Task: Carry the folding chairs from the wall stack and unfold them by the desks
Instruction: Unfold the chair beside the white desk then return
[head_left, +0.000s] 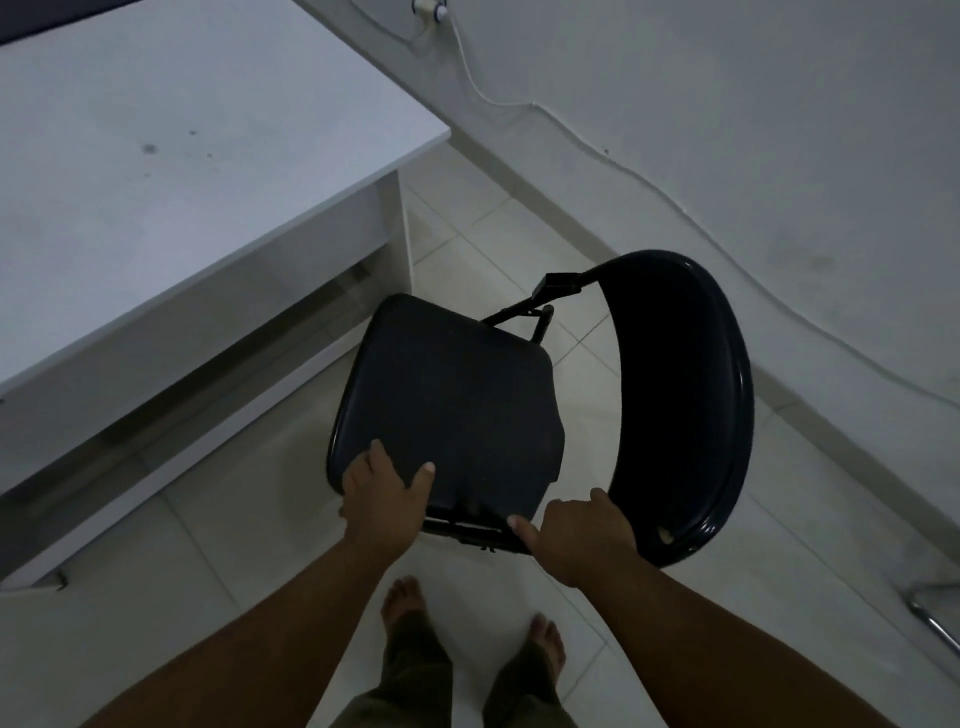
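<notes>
1. As the head view looks straight down, a dark folding chair (452, 395) is between the white desk (156, 182) on the left and the wall (727, 130) on the right, just off the desk's near corner.
2. Chair state: the seat (447, 400) is roughly level and faces up. The curved backrest (680, 395) stands to its right, joined to it by black frame tubes (540, 312). The legs are hidden under the seat, so I cannot tell whether they touch the tiled floor (493, 234).
3. Left hand (387, 486): grips the seat's near-left corner. The thumb lies on the top surface and the fingers curl over the rim, with the fingertips out of sight.
4. Right hand (576, 535): closed round the frame at the near end of the backrest. The thumb points left toward the crossbar (467, 532) under the seat's near edge. The fingers wrap away from the camera, and the exact part under them is hidden.
5. Both bare forearms enter from the bottom edge.
6. Below the chair: two bare feet (402, 605) on the tiles, with olive trouser legs (415, 665).
7. Surroundings: a thin white cable (519, 104) trails along the wall. A chrome tube (935, 618) is cut off at the right edge. The desk top carries a few dark specks (150, 149).
8. The light is dim, so little surface detail shows on the chair.
</notes>
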